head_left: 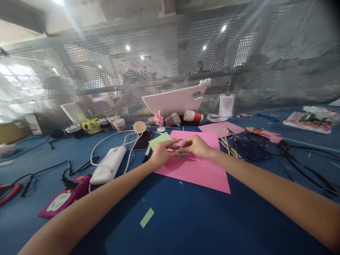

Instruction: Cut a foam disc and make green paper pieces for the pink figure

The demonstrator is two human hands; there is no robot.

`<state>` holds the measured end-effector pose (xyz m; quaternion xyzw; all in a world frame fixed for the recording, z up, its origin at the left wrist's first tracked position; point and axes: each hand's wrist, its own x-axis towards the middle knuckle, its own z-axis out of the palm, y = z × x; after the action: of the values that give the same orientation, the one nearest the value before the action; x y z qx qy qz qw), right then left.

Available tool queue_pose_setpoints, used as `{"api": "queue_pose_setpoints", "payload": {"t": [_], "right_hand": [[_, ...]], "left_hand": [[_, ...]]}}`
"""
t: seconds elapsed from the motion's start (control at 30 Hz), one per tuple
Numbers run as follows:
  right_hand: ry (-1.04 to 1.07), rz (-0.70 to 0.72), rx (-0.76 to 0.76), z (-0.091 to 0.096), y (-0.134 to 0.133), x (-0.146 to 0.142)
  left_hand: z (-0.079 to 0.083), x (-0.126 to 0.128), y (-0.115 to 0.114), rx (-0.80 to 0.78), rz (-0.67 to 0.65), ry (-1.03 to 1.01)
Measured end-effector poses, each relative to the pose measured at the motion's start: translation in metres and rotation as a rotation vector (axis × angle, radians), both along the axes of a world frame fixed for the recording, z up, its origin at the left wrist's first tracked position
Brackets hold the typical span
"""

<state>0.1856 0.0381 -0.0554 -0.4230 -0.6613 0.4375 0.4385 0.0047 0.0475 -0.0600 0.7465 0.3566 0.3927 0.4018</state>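
Observation:
Both my hands meet over a pink paper sheet on the blue table. My left hand has its fingers pinched toward my right hand, which is also pinched. Between their fingertips is something small that I cannot make out. A small dark green scrap lies on the pink sheet just below the fingers. A light green paper piece sticks out from under the sheet beside my left hand.
A black marker, a phone and a white power bank with cable lie to the left. Wooden sticks, scissors and black cables lie to the right. A green strip sits near me. Cups and a white board stand by the mesh wall.

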Motion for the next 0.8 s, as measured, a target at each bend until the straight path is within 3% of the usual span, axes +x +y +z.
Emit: {"api": "queue_pose_setpoints", "payload": {"t": [0.13, 0.27, 0.63, 0.8], "right_hand": [[0.032, 0.022, -0.075, -0.001, 0.001, 0.0], [0.057, 0.021, -0.118, -0.001, 0.003, 0.001], [0.12, -0.242, -0.115, 0.005, -0.008, -0.012], [0.242, -0.227, -0.272, 0.001, -0.006, -0.017]], "left_hand": [[-0.001, -0.002, 0.004, -0.035, -0.031, -0.022], [-0.002, -0.002, 0.004, 0.018, 0.031, -0.033], [0.0, 0.001, -0.001, 0.142, 0.076, -0.252], [0.001, 0.003, -0.002, 0.148, 0.024, -0.349]]}}
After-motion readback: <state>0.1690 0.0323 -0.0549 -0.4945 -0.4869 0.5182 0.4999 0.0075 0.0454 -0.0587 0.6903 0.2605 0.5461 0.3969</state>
